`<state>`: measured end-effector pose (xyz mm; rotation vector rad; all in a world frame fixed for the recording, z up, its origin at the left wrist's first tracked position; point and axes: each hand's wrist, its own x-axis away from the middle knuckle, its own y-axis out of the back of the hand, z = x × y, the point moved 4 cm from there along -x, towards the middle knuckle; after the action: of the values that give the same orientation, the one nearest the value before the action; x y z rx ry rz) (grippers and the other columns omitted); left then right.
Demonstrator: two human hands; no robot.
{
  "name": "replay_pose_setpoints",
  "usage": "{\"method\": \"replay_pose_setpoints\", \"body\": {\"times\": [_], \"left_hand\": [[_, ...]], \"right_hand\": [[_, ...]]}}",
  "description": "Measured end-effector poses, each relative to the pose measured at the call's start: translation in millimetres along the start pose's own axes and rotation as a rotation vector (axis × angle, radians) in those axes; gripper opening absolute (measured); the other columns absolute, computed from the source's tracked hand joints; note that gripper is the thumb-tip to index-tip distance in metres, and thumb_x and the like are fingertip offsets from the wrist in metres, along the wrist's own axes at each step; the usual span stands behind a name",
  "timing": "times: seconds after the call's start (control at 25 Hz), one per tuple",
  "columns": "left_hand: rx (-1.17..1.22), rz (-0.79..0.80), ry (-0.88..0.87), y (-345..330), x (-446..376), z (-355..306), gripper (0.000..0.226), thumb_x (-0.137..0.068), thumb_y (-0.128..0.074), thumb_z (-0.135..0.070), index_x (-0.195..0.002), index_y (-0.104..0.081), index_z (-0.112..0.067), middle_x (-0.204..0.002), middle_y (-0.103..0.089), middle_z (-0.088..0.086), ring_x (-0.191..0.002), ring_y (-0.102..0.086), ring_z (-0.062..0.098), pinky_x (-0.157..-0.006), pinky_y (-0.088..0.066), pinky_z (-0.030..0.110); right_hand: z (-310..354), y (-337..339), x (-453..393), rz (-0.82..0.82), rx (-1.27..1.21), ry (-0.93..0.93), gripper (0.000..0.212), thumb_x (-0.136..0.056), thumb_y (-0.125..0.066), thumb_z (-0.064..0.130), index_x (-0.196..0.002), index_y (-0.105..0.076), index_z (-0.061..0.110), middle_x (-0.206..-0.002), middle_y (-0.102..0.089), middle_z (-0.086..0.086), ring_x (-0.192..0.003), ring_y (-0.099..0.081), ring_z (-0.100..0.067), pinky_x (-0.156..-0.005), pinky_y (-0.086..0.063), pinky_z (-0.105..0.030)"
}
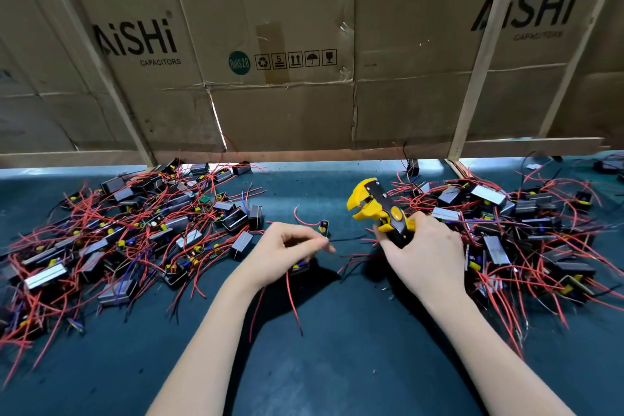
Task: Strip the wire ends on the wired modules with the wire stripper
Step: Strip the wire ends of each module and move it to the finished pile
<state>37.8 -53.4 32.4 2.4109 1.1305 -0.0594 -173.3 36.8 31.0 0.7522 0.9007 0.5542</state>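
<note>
A dark blue-green mat [314,365] covers the bench, and its barest stretch runs down the middle of the frame from the cardboard wall [287,101] to the lower edge, where the two forearms enter. That lane is bounded on the left by a sprawling pile of wired modules [135,233] and on the right by a second pile [513,233], both tangled with red and black leads that spill inward across the mat. The wall of flattened boxes printed "AiSHi CAPACITORS" closes the far side, braced by pale wooden battens [479,54]; a bright gap shows under its lower edge.

In the centre, the left hand [287,253] has its fingers curled, thumb and fingertips pinching a thin dark wire [344,240] that runs rightward toward the other hand. A module [302,268] sits partly under this palm, mostly hidden, with a red lead trailing down. Just beyond the fingers a small single module [323,226] stands alone on the mat.

The right hand [422,253] is wrapped around the handles of the yellow-and-black wire stripper [374,206], whose head points toward the upper left with its jaws parted. The handles are largely covered by the fingers. Whether the wire end reaches the tool cannot be told. The far corners of both piles are cut off by the frame edges.
</note>
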Motion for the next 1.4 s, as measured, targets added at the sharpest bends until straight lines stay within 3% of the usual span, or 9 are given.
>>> {"method": "replay_pose_setpoints", "body": {"times": [0.2, 0.72, 1.16, 1.4], "left_hand": [[0.183, -0.108, -0.013, 23, 3, -1, 0.017, -0.087, -0.065, -0.023, -0.077, -0.075, -0.013, -0.054, -0.054, -0.012, -0.051, -0.032, 0.005, -0.049, -0.028, 0.011], [0.109, -0.044, 0.009, 10, 0, 3, 0.02, -0.088, -0.064, -0.026, -0.075, -0.072, -0.013, -0.052, -0.055, -0.01, -0.043, -0.034, 0.008, -0.048, -0.029, 0.016], [0.112, -0.006, 0.029, 11, 2, 5, 0.02, -0.091, -0.064, -0.021, -0.079, -0.071, -0.006, -0.051, -0.055, -0.01, -0.046, -0.035, 0.008, -0.05, -0.03, 0.015], [0.134, 0.006, 0.024, 11, 2, 5, 0.018, -0.094, -0.062, -0.014, -0.08, -0.07, -0.004, -0.056, -0.062, -0.012, -0.045, -0.036, 0.005, -0.05, -0.032, 0.013]], "right_hand": [[3, -8, 5, -0.02, 0.164, 0.051, 0.053, -0.078, -0.065, 0.06, -0.086, -0.058, 0.008, -0.088, -0.066, -0.013, -0.089, -0.062, -0.035, -0.081, -0.041, -0.044], [6, -3, 6, -0.04, 0.206, 0.155, 0.051, -0.065, -0.081, 0.05, -0.069, -0.057, 0.006, -0.068, -0.063, -0.013, -0.066, -0.063, -0.034, -0.071, -0.044, -0.043], [3, 1, 2, 0.004, 0.232, 0.154, 0.05, -0.069, -0.073, 0.06, -0.062, -0.058, 0.013, -0.063, -0.065, -0.008, -0.063, -0.064, -0.032, -0.063, -0.037, -0.034], [2, 4, 2, -0.006, 0.185, 0.095, 0.053, -0.069, -0.072, 0.063, -0.056, -0.043, 0.021, -0.056, -0.06, -0.008, -0.059, -0.063, -0.033, -0.055, -0.029, -0.028]]}}
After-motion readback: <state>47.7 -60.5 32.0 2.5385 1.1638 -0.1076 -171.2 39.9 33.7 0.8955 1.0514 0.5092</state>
